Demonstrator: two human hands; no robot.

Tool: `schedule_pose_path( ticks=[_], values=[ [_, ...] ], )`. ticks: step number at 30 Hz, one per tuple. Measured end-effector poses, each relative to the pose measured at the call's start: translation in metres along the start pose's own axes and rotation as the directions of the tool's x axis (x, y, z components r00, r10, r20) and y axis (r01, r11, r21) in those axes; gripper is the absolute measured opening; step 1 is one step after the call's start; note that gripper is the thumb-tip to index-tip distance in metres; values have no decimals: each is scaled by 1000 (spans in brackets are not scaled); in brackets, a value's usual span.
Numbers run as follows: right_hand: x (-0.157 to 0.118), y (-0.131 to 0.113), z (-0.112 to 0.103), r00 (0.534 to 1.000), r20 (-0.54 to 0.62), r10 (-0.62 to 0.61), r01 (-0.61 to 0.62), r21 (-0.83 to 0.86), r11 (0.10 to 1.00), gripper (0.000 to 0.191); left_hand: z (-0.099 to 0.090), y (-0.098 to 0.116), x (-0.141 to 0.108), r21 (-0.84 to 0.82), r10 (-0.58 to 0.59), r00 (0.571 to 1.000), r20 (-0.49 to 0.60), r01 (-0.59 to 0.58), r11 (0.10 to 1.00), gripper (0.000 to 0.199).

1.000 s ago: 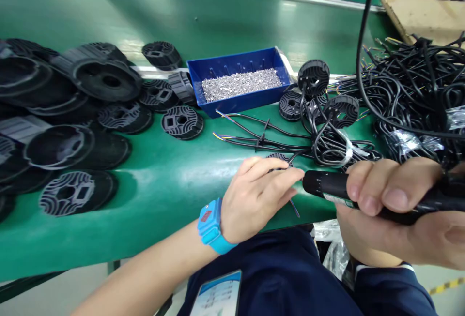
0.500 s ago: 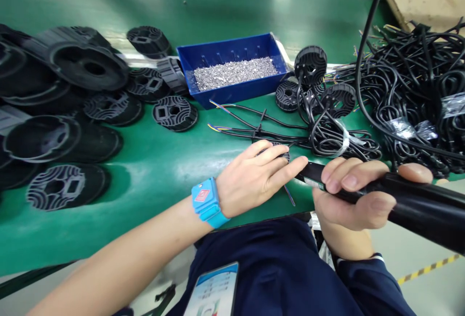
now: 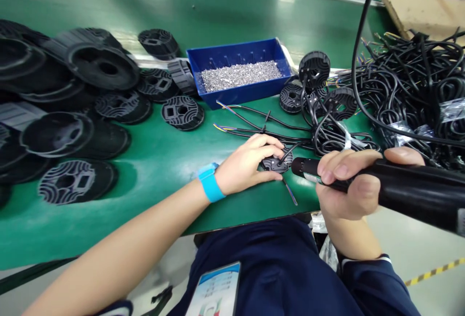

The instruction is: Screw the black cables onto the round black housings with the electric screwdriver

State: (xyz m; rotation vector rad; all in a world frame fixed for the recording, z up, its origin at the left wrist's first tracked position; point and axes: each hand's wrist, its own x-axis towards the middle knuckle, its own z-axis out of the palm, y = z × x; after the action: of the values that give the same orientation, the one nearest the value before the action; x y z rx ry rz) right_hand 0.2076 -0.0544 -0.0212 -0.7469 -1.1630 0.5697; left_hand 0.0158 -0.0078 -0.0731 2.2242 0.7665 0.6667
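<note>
My left hand (image 3: 249, 165), with a blue wrist strap (image 3: 211, 183), is closed around the edge of a round black plastic cap (image 3: 271, 165) on the green bench. A black cable crosses the cap, and thin coloured wires (image 3: 290, 193) stick out on its near side. My fingers hide part of the cap. My right hand (image 3: 350, 180) grips a black electric screwdriver (image 3: 417, 188) lying nearly level. Its nose points left and appears close to the cap's right side; the bit cannot be made out.
Behind stands a blue bin (image 3: 243, 88) of small metal screws. Black housings (image 3: 105, 67) and patterned round caps (image 3: 182, 112) crowd the left. Cabled caps (image 3: 314, 69) and bundled black cables (image 3: 410, 79) lie to the right. A hanging black cord (image 3: 356, 59) loops down at right.
My left fingers have drawn back from the screwdriver's nose, and the thumb has dropped to the cap's near edge. More of the cap shows. The screwdriver has shifted slightly left.
</note>
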Motion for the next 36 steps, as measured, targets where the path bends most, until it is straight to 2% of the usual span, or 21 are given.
schedule_pose_path(
  ticks=[3, 5, 8, 11, 15, 18, 20, 24, 29, 36],
  values=[
    [5, 1, 4, 994, 70, -87, 84, 45, 995, 31, -2, -1, 5, -20, -32, 998, 53, 33, 999, 35],
    [8, 1, 5, 991, 107, -84, 80, 48, 996, 31, -3, 0, 6, -31, -44, 997, 68, 46, 998, 35],
    [11, 2, 6, 994, 99, -40, 35, 53, 998, 25, -3, 2, 6, -40, -41, 997, 72, 44, 998, 38],
    [13, 5, 6, 997, 53, -49, 45, 78, 996, 11, -3, 2, 5, -39, -17, 997, 70, 20, 999, 37],
    [17, 7, 12, 996, 45, -77, 75, 58, 996, 26, -3, 1, 5, -29, -3, 998, 62, 5, 1000, 34],
    [21, 8, 22, 995, 48, -86, 88, -40, 995, 24, -1, 0, 6, -23, -5, 999, 49, 6, 1000, 37],
    [25, 8, 31, 994, 80, -73, 79, -81, 994, 22, 3, -1, 5, -35, 1, 1000, 19, -1, 999, 43],
    [34, 13, 44, 983, 186, 4, 13, -92, 996, 22, 16, 2, 4, -93, -44, 990, -131, 32, 995, 46],
    [37, 16, 44, 981, 177, 77, -65, -72, 995, 25, 30, 12, 1, -50, -109, 963, -248, 99, 994, 44],
    [34, 14, 40, 972, 232, 44, -35, -42, 999, 23, 36, 12, 0, 19, -82, 950, -300, 92, 996, 34]
  ],
)
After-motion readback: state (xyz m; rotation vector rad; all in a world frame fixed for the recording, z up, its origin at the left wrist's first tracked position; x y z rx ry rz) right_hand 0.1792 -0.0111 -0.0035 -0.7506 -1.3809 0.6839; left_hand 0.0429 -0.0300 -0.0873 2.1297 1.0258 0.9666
